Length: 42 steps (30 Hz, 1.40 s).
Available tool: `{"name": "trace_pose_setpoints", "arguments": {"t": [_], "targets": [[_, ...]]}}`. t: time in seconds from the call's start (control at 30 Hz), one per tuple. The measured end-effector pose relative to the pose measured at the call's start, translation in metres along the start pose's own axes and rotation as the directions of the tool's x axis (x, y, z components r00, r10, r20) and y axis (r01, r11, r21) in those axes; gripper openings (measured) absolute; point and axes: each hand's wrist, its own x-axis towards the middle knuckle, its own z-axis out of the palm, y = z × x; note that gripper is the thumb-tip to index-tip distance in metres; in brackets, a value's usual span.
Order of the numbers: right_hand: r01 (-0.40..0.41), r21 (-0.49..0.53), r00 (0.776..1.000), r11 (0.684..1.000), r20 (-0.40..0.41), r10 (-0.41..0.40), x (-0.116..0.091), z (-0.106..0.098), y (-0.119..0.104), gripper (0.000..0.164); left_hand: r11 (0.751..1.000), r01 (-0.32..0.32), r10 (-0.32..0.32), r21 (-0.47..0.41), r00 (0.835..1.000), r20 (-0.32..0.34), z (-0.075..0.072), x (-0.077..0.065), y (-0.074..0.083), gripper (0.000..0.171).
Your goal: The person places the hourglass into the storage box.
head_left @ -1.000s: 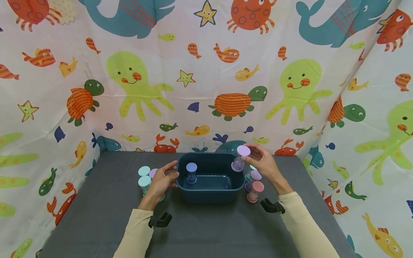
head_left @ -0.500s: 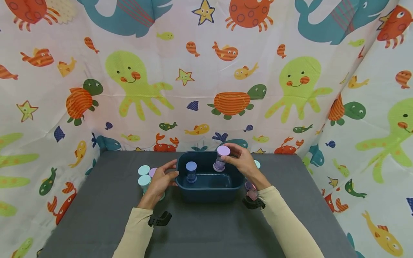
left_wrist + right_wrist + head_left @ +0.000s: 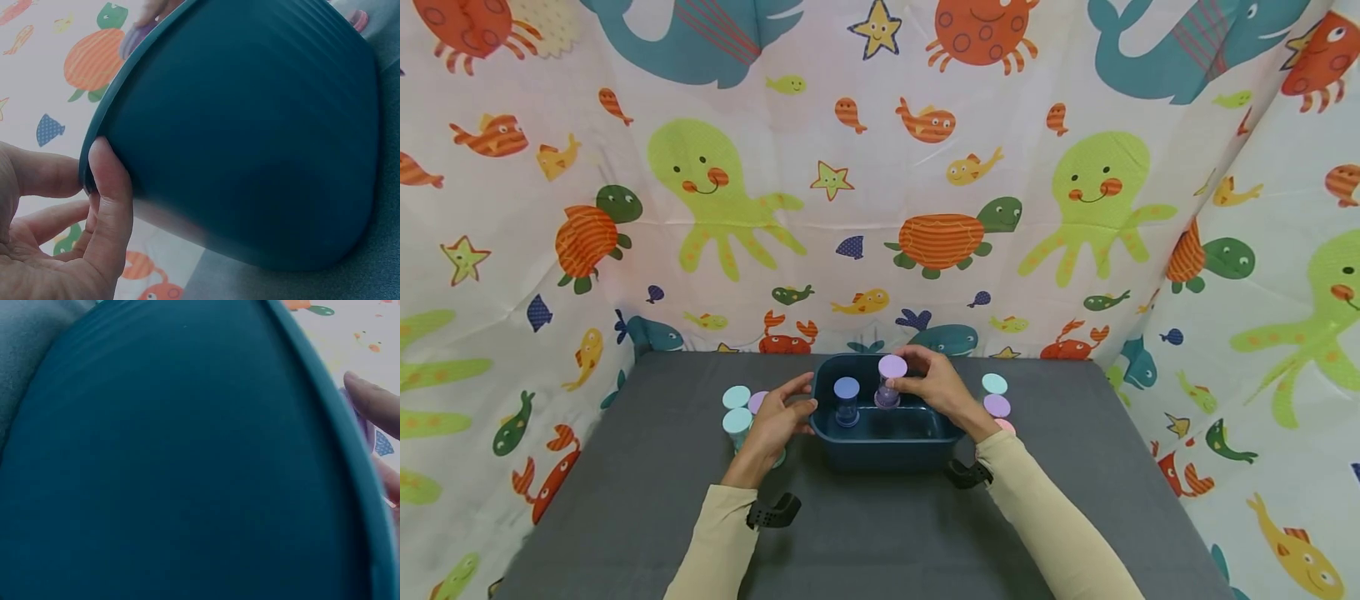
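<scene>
A dark blue plastic bin [image 3: 887, 454] stands mid-table. My left hand [image 3: 778, 423] holds its left end; in the left wrist view, the thumb and fingers pinch the bin's rim [image 3: 106, 115]. Inside, at the left, a blue-capped sand timer [image 3: 846, 402] stands upright. My right hand [image 3: 938, 385] grips a purple-capped sand timer [image 3: 892, 368] upright inside the bin, to the right of the blue one. Whether its base touches the bin floor I cannot tell. The bin's wall [image 3: 175, 456] fills most of the right wrist view and hides most of that hand.
Left of the bin, partly behind my left hand, are several timers with mint caps [image 3: 737, 419] and a purple cap [image 3: 757, 402]. To the right stand timers with a mint cap [image 3: 995, 383], a purple cap [image 3: 997, 406] and a pink cap [image 3: 1005, 426]. A patterned curtain [image 3: 865, 292] backs the grey table.
My right hand has carried the purple-capped timer leftward from the bin's right end and lower, close to the blue one. My left hand has stayed on the rim.
</scene>
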Motion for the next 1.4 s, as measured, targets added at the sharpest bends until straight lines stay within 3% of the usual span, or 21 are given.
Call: {"name": "trace_pose_setpoints", "arguments": {"t": [0.3,0.53,0.83,1.4], "targets": [[-0.013,-0.143,1.0,0.99,0.024,0.016,0.007,0.009,0.004,0.042,1.0,-0.004,0.004,0.002,1.0,0.006,0.0,0.001,-0.001,0.052],[-0.035,-0.261,0.999,0.965,0.02,0.041,0.011,0.017,0.011,0.04,1.0,-0.002,0.002,-0.006,1.0,0.005,0.002,-0.002,-0.001,0.052],[-0.025,-0.35,0.995,0.936,0.078,0.055,0.018,0.021,0.015,0.04,1.0,-0.006,0.006,-0.004,1.0,0.008,0.002,-0.002,0.0,0.052],[-0.075,-0.456,0.976,0.887,0.147,0.159,0.027,0.029,0.018,0.039,1.0,-0.012,0.012,-0.002,1.0,0.013,-0.001,-0.001,-0.001,0.052]]}}
